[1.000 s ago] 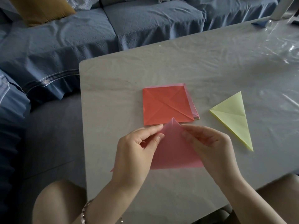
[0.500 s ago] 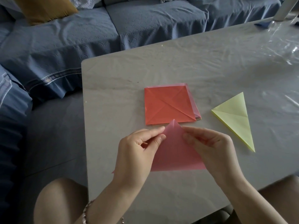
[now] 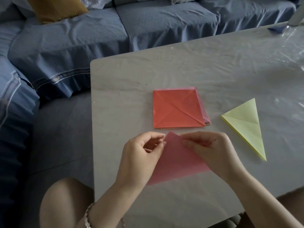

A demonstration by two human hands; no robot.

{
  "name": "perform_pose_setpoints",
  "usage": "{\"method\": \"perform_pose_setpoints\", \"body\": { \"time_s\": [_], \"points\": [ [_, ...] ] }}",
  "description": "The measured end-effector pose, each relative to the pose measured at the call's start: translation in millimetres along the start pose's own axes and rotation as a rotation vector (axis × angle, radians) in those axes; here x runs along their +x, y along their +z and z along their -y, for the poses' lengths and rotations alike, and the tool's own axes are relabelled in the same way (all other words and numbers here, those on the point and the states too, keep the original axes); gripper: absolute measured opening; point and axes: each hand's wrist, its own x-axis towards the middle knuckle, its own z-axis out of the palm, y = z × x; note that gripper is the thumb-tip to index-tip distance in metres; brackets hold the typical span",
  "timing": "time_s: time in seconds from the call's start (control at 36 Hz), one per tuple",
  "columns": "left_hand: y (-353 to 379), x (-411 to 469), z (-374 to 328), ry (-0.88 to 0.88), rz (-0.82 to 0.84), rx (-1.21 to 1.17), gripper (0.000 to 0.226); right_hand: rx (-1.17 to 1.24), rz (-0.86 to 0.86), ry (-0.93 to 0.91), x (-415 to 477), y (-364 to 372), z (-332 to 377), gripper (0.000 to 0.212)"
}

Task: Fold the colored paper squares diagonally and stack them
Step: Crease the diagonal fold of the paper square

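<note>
One yellow triangle [image 3: 245,127] folded, I see left hand [image 3: 141,160] and right hand [image 3: 212,150] pinching the pink sheet [image 3: 177,162] mid-fold, pile of squares [image 3: 176,109] waiting.

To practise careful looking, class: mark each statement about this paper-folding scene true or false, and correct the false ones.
1. The left hand and the right hand both pinch the pink paper near its top corner. True.
2. The yellow paper is a flat, unfolded square. False: it is folded into a triangle.
3. The top sheet of the stack is orange-red and shows diagonal creases. True.
4. The yellow paper rests on top of the stack. False: it lies apart from the stack, on the table, to the person's right.
</note>
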Motion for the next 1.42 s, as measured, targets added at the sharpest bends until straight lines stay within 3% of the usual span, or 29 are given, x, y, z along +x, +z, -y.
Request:
{"method": "perform_pose_setpoints", "body": {
  "time_s": [0.22, 0.31, 0.39, 0.53, 0.58, 0.94, 1.06, 1.33, 1.42],
  "points": [
    [-14, 2, 3, -0.068, 0.228, 0.034, 0.022, -0.552, 0.369, -0.323, 32, 1, 11, 0.015],
    [-11, 6, 14, -0.214, 0.113, -0.056, 0.017, -0.683, 0.233, -0.602, 40, 12, 7, 0.016],
    [-5, 13, 34, -0.351, 0.005, -0.083, 0.023, -0.729, 0.147, -0.679, 36, 28, -6, 0.029],
    [3, 18, 67, -0.369, -0.023, 0.170, 0.014, -0.743, 0.387, -0.589, 12, 52, -56, 0.033],
    [3, 18, 71, -0.357, -0.031, 0.259, 0.007, -0.804, 0.409, -0.542, -1, 50, -75, 0.035],
    [1, 21, 78, -0.347, -0.004, 0.310, 0.010, -1.089, 0.162, -0.306, 9, 28, -103, 0.069],
    [0, 21, 78, -0.341, 0.004, 0.300, 0.012, -1.125, 0.048, -0.286, 38, 34, -100, 0.051],
    [1, 22, 82, -0.310, -0.001, 0.317, 0.006, -1.080, 0.035, -0.180, 65, 36, -98, 0.053],
    [2, 21, 82, -0.302, -0.010, 0.319, 0.005, -1.021, 0.109, -0.117, 69, 34, -95, 0.059]
  ]
}}
